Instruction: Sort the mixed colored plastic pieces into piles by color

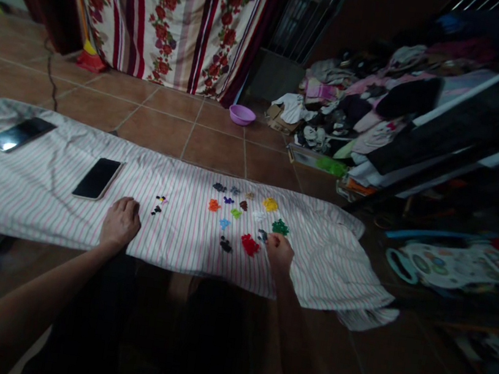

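My left hand (121, 221) rests palm down on the striped cloth (186, 240), fingers curled under; whatever they may hold is hidden. Just right of it lie a few loose black, yellow and pink bits (160, 204). Over on the right, my right hand (280, 252) has thumb and fingers pinched together at the edge of a small grey pile (262, 236); anything between the fingertips is too small to make out. Around it are piles of tiny red pieces (249, 244), green pieces (280, 226), white pieces (258, 215) and yellow pieces (270, 204).
Further small piles, including orange (214, 205), light blue (224, 224) and black (225, 244), sit left of the red. A phone (98, 178) and a dark shiny tablet-like slab (20, 134) lie at left. Beyond are a purple basin (241, 115) and heaped clothes (363, 104).
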Motion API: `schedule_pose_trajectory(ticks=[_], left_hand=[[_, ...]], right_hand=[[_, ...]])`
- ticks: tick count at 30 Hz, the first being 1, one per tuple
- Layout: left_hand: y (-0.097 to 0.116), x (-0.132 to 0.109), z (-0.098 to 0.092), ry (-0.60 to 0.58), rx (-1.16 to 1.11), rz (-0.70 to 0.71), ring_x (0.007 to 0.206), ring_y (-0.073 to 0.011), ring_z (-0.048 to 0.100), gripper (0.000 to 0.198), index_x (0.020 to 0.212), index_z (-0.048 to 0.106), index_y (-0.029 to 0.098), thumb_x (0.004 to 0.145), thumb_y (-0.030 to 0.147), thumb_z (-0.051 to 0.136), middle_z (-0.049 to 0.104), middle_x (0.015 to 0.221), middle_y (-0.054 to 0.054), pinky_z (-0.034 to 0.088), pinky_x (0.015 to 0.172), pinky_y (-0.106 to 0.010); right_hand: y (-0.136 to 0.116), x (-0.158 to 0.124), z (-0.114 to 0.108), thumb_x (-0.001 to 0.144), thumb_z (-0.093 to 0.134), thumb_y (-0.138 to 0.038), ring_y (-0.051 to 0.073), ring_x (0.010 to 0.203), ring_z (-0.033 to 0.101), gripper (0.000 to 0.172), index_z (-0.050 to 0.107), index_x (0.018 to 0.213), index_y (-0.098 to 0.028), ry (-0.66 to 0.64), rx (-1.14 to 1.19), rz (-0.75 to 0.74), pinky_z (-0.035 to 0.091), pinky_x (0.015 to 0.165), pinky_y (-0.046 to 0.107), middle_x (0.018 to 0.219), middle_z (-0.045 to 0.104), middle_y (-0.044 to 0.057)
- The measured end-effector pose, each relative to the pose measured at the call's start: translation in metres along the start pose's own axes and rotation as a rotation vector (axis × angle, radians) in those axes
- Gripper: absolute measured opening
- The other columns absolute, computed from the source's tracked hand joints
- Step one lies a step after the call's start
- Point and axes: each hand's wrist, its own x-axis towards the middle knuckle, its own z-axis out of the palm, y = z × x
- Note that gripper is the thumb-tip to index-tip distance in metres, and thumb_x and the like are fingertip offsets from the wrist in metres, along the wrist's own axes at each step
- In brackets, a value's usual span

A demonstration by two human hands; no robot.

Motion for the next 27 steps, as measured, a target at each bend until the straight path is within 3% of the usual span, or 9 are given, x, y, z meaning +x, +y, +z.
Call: schedule_pose_trajectory(ticks=[2,6,8,13,18,22,27], left_hand=[[-0.003,0.0,-0.001,0.01,-0.048,-0.031,0.108,-0.0321,0.054,0.023,0.1,0.055,0.018,0.08,0.017,0.043,0.06,0.104,-0.016,0.044,0.095,-0.051],[0.0,0.013,-0.006,0.137,-0.092,-0.327,0.096,-0.0326,0.057,0.02,0.096,0.057,0.017,0.083,0.021,0.042,0.058,0.093,-0.014,0.049,0.084,-0.053],[0.011,0.028,-0.003,0.141,-0.148,-0.32,0.1,-0.0318,0.056,0.019,0.094,0.058,0.018,0.081,0.019,0.045,0.056,0.096,-0.013,0.048,0.087,-0.052],[0.068,0.079,0.036,-0.049,-0.323,-0.194,0.077,-0.0164,0.062,0.025,0.099,0.064,0.019,0.085,0.015,0.043,0.056,0.101,-0.007,0.054,0.076,-0.034],[0.119,0.122,0.086,-0.237,-0.34,-0.152,0.084,-0.0164,0.065,0.03,0.103,0.067,0.016,0.084,0.008,0.046,0.06,0.099,-0.008,0.052,0.084,-0.029],[0.143,0.14,0.108,-0.361,-0.3,-0.181,0.088,-0.0181,0.066,0.033,0.111,0.066,0.015,0.083,0.009,0.05,0.061,0.106,-0.011,0.052,0.084,-0.029],[0.155,0.149,0.122,-0.46,-0.25,-0.193,0.093,-0.0188,0.066,0.036,0.12,0.063,0.018,0.088,0.014,0.047,0.061,0.111,-0.011,0.051,0.085,-0.028]], right_hand=[[0.003,-0.004,0.002,0.08,0.044,-0.043,0.02,0.068,0.059,0.03,0.064,0.077,-0.02,0.014,0.03,0.034,0.044,0.067,0.03,0.071,0.067,0.007],[0.009,-0.011,0.009,0.079,0.043,-0.045,0.021,0.07,0.06,0.032,0.064,0.077,-0.02,0.01,0.053,0.091,0.046,0.067,0.032,0.074,0.068,0.007],[0.01,-0.014,0.011,0.078,0.042,-0.045,0.022,0.074,0.061,0.034,0.064,0.08,-0.02,0.033,0.045,0.09,0.047,0.07,0.033,0.079,0.069,0.009],[0.009,-0.022,0.013,0.08,0.041,-0.044,0.025,0.083,0.063,0.038,0.066,0.092,-0.017,0.076,0.051,0.094,0.049,0.078,0.038,0.091,0.07,0.013],[0.01,-0.027,0.018,0.082,0.043,-0.049,0.026,0.092,0.064,0.043,0.064,0.099,-0.015,0.136,0.145,0.126,0.05,0.082,0.04,0.1,0.069,0.017],[0.01,-0.027,0.021,0.079,0.046,-0.056,0.025,0.086,0.065,0.047,0.063,0.095,-0.015,0.181,0.191,0.191,0.051,0.079,0.038,0.094,0.07,0.016],[0.004,-0.028,0.02,0.083,0.042,-0.059,0.026,0.08,0.064,0.051,0.064,0.089,-0.014,0.234,0.104,0.162,0.049,0.073,0.038,0.087,0.07,0.016]])
